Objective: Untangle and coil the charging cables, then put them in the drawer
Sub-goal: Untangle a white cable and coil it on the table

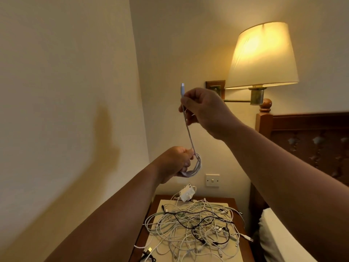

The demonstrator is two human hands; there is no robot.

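Note:
I hold a white charging cable (189, 135) up in front of the wall. My left hand (175, 161) grips its coiled loops (195, 167). Higher up, my right hand (202, 108) pinches the free end, and the plug (182, 89) sticks up above my fingers. A short straight stretch of cable runs between the two hands. Below, a tangled heap of white and black cables (194, 225) lies on the wooden nightstand (239, 248), with a white charger block (186, 194) at its far edge. No drawer is in view.
A lit wall lamp (261, 55) on a brass arm hangs to the right. A wall switch (212, 180) sits above the nightstand. The wooden headboard (302, 133) and a white pillow (273, 233) are on the right. A plain wall fills the left.

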